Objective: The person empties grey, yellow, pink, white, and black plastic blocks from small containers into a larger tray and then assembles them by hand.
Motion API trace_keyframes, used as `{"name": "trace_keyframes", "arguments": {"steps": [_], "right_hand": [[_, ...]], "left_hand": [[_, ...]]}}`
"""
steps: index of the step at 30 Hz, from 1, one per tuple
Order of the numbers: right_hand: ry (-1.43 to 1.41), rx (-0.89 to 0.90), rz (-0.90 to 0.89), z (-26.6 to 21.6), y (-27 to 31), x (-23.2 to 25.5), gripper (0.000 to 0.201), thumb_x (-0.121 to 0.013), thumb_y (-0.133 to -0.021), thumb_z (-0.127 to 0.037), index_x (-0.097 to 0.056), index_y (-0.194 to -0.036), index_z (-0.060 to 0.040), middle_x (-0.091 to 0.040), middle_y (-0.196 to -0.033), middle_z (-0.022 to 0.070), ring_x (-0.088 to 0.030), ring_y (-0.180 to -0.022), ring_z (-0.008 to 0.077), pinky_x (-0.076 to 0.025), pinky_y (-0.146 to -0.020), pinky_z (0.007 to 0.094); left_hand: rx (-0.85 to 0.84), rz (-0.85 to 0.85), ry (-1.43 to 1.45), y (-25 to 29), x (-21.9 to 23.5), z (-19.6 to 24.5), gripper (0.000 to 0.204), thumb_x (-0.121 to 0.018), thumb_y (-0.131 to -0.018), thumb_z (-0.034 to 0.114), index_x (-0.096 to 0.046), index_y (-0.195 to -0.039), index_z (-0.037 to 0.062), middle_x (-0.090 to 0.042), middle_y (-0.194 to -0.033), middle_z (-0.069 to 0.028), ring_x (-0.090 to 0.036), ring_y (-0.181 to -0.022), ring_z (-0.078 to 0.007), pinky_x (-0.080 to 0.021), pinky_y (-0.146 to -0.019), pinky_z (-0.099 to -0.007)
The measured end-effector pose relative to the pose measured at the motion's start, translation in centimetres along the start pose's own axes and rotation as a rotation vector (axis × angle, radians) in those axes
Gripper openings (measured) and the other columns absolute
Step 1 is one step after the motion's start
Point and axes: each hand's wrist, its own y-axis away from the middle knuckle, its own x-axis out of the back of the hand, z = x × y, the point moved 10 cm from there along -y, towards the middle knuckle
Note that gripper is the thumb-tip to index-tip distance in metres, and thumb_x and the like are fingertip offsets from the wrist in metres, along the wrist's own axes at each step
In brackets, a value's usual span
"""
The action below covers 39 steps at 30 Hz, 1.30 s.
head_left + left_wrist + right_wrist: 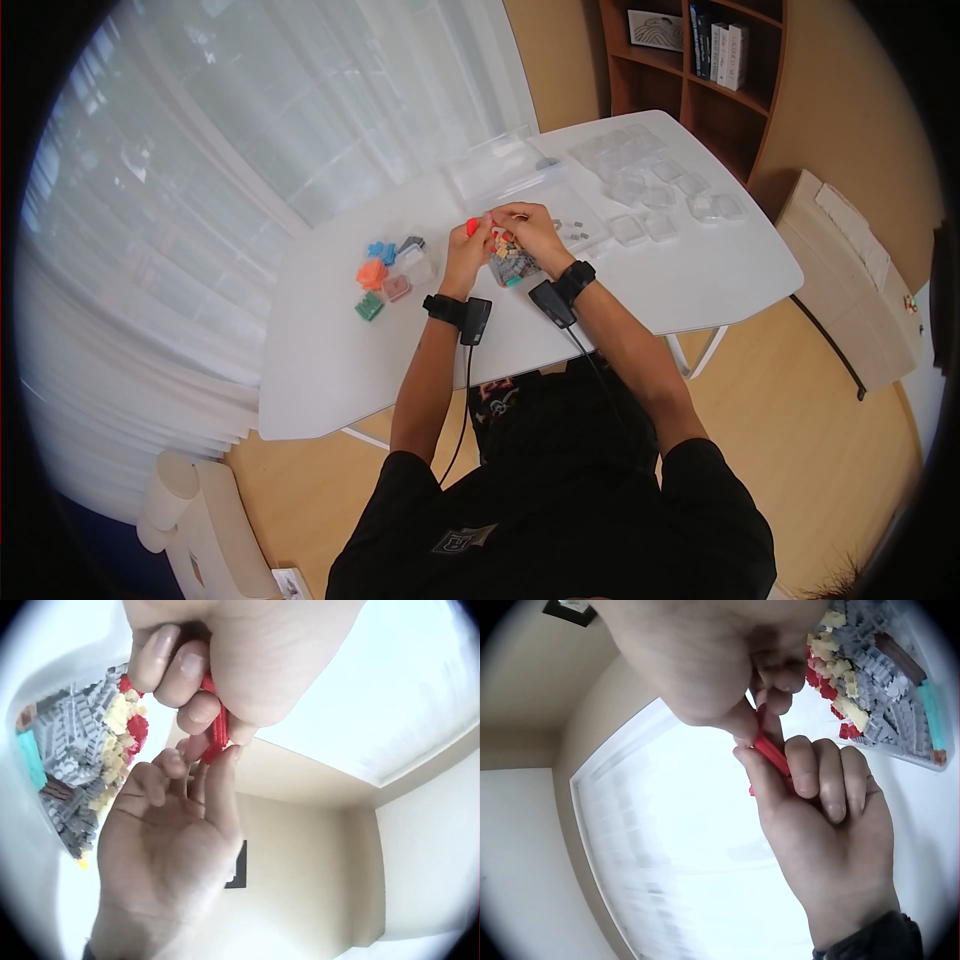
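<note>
Over a clear container [900, 754] of small building bricks, both hands meet at a narrow red brick piece [219, 724]. My left hand [467, 258] holds it between thumb and curled fingers. With thumb and fingertips, my right hand [536, 240] pinches the other end of the same red piece [772, 754]. Part of the piece is hidden by the fingers. Inside the container lie grey bricks [71, 735], cream bricks [853, 712], red bricks [136, 729], a teal brick [31, 759] and a brown brick [898, 658].
Left of the hands on the white table [330, 345] are blue bricks [382, 252], orange bricks [372, 274] and a box of green bricks [369, 306]. A large clear case [500, 172] stands behind the hands. Several small clear boxes [628, 230] sit at the right.
</note>
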Motion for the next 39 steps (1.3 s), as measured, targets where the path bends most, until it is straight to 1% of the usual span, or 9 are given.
{"name": "trace_keyframes", "arguments": {"steps": [5, 7, 10, 20, 22, 26, 27, 31, 39], "right_hand": [[0.131, 0.013, 0.008, 0.4, -0.4, 0.5, 0.017, -0.066, -0.082, -0.012, -0.07, -0.092, 0.001, -0.063, -0.077, 0.0076, -0.056, -0.068, 0.0121, -0.045, -0.064, 0.0243], [0.208, 0.171, 0.141, -0.8, -0.4, 1.9, 0.016, -0.065, -0.084, -0.01, -0.07, -0.095, -0.0007, -0.063, -0.089, 0.0067, -0.055, -0.07, 0.0105, -0.045, -0.063, 0.0237], [0.242, 0.225, 0.184, -1.6, 0.0, 1.9, 0.016, -0.068, -0.079, -0.013, -0.072, -0.09, -0.0033, -0.062, -0.089, 0.0111, -0.059, -0.075, 0.0191, -0.047, -0.068, 0.0294], [0.439, 0.272, 0.072, -3.7, 1.3, -0.3, 0.014, -0.07, -0.077, -0.013, -0.071, -0.087, -0.0039, -0.061, -0.081, 0.0095, -0.059, -0.069, 0.0178, -0.047, -0.064, 0.0282], [0.298, 0.179, 0.007, -2.3, 0.7, -0.5, 0.013, -0.069, -0.079, -0.011, -0.07, -0.087, -0.0005, -0.062, -0.072, 0.007, -0.057, -0.062, 0.0142, -0.047, -0.059, 0.0265], [0.119, 0.187, -0.063, -1.7, 0.3, -0.7, 0.013, -0.066, -0.081, -0.009, -0.067, -0.086, 0.003, -0.063, -0.067, 0.0054, -0.055, -0.057, 0.01, -0.045, -0.055, 0.0241], [0.068, 0.092, -0.067, -1.0, 0.2, -0.4, 0.012, -0.065, -0.082, -0.007, -0.066, -0.085, 0.0037, -0.062, -0.068, 0.0053, -0.055, -0.056, 0.0091, -0.044, -0.053, 0.0229], [-0.066, -0.058, -0.052, 0.4, -0.1, 0.0, 0.007, -0.061, -0.083, -0.004, -0.062, -0.084, 0.0037, -0.062, -0.068, 0.0055, -0.055, -0.052, 0.0079, -0.042, -0.048, 0.021], [-0.022, -0.056, -0.09, 1.2, -0.4, -0.3, 0.006, -0.057, -0.084, -0.001, -0.06, -0.087, 0.0041, -0.061, -0.066, 0.0052, -0.055, -0.052, 0.0083, -0.042, -0.047, 0.0212]], "left_hand": [[0.034, -0.09, 0.118, 0.1, -0.8, 0.0, 0.035, -0.047, -0.098, 0.032, -0.059, -0.085, 0.0017, -0.038, -0.055, 0.0045, -0.029, -0.043, -0.0044, -0.022, -0.042, -0.0217], [0.038, -0.105, 0.146, 0.3, -1.4, 0.5, 0.034, -0.047, -0.098, 0.032, -0.057, -0.083, 0.003, -0.038, -0.055, 0.0045, -0.028, -0.042, -0.0046, -0.023, -0.042, -0.022], [0.059, -0.08, 0.156, 0.3, -1.1, 0.4, 0.032, -0.047, -0.098, 0.031, -0.053, -0.081, 0.0051, -0.038, -0.056, 0.004, -0.027, -0.042, -0.005, -0.023, -0.042, -0.022], [0.045, -0.072, 0.167, -0.1, -0.4, 0.0, 0.029, -0.048, -0.098, 0.029, -0.053, -0.082, 0.0052, -0.044, -0.059, 0.0022, -0.031, -0.042, -0.0047, -0.025, -0.041, -0.0214], [0.046, -0.081, 0.171, 0.0, -0.5, 0.0, 0.029, -0.048, -0.098, 0.029, -0.055, -0.086, 0.0037, -0.045, -0.061, 0.0022, -0.031, -0.042, -0.0047, -0.025, -0.041, -0.0212], [0.033, -0.087, 0.222, 0.5, -1.2, 0.7, 0.029, -0.049, -0.098, 0.027, -0.058, -0.104, -0.0003, -0.047, -0.065, 0.0023, -0.032, -0.045, -0.0036, -0.024, -0.042, -0.0201], [0.028, -0.097, 0.23, 0.4, -1.2, 0.6, 0.029, -0.05, -0.097, 0.025, -0.057, -0.109, -0.001, -0.047, -0.067, 0.0023, -0.032, -0.045, -0.003, -0.024, -0.042, -0.0197], [-0.036, -0.04, 0.128, -0.1, -0.5, 0.3, 0.022, -0.054, -0.095, 0.019, -0.058, -0.104, -0.0003, -0.048, -0.067, 0.0022, -0.032, -0.046, -0.0023, -0.024, -0.043, -0.0193], [-0.103, -0.021, 0.092, -0.1, -0.1, 0.8, 0.015, -0.056, -0.093, 0.017, -0.058, -0.093, 0.0017, -0.052, -0.07, 0.0006, -0.034, -0.048, -0.0022, -0.024, -0.044, -0.0191]]}}
